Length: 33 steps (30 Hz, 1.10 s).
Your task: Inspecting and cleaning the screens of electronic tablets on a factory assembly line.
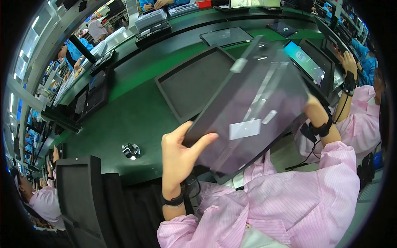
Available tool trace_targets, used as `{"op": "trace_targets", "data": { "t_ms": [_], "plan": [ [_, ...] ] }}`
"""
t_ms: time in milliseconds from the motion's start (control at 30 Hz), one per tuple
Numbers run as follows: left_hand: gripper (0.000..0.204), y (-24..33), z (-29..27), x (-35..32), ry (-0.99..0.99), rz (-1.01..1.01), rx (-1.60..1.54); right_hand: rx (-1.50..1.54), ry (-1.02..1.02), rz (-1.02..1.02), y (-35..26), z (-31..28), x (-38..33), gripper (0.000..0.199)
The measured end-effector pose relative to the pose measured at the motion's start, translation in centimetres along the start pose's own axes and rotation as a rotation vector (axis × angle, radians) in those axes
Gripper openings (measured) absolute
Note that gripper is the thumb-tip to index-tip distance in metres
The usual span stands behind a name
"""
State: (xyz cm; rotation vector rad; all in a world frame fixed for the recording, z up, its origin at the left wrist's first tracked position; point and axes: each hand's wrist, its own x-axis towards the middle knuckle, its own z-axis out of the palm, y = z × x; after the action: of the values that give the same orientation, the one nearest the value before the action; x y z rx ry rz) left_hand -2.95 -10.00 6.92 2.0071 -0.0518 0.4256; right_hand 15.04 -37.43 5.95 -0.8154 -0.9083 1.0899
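A large, dark, tablet-like flat panel is tilted up in front of me, blurred at its upper end. It has a shiny surface, a blank-looking white label and clear strips. My left hand grips its left edge, with the thumb on the face and the fingers mostly hidden. At its right edge, my right hand is closed round the side, the fingers largely behind the panel. Beyond the panel lies a shallow black tray on the green bench.
A tablet with a lit screen lies at the right by a black tray, near a co-worker's hand. Another dark tablet rests farther back. A small shiny round object stands left, above a black tray.
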Motion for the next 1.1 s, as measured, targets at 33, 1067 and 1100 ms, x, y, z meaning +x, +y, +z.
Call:
{"op": "trace_targets", "data": {
  "t_ms": [33,1067,1100],
  "plan": [
    [0.02,-0.5,-0.2,-0.3,0.014,-0.113,-0.143,-0.152,0.347,0.004,-2.0,-0.1,0.0,0.038],
    [0.07,-6.2,1.3,-0.6,-0.022,-0.161,0.535,-1.453,0.28,-0.162,1.5,-3.9,8.7,0.009],
    [0.07,-6.3,1.3,-0.6,-0.022,-0.158,0.531,-1.383,0.328,-0.182,1.6,-3.7,8.5,0.007]
  ]
}}
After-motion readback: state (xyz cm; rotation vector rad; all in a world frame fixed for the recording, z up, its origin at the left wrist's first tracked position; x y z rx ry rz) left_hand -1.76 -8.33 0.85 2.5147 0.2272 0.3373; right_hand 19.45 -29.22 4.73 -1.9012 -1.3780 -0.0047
